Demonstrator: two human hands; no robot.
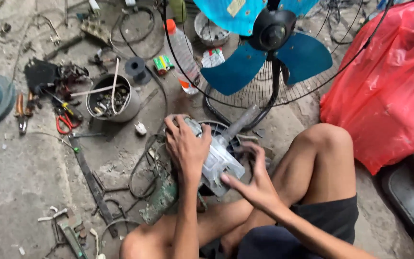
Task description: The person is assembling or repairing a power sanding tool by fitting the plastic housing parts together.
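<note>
**Gripping a fan housing over a cluttered floor**

Holding the pale fan motor housing (219,160) from above, the left hand (186,146) lies curled over its near end, fingers wrapped down around the casing. The right hand (255,184) sits just beside it on the other side, fingers spread wide and loose, the thumb touching the clear plastic part of the housing; it does not clasp anything. The housing rests low in front of the person's bare legs, tilted, with its grey stem (242,122) running up and away toward the fan head.

Beneath the hands lies a worn green metal piece (161,199), partly hidden by the left forearm. Black cables (142,165) loop on the concrete floor (20,177) beside it.

Further out, the blue fan blades (259,52) stand within a wire guard (264,93). A plastic bottle with an orange cap (184,55) lies to the left of the blades. A grey metal pot (111,98) of small parts sits left of that, with red-handled pliers (65,122) near it. A large red plastic bag (389,81) fills the right side.
</note>
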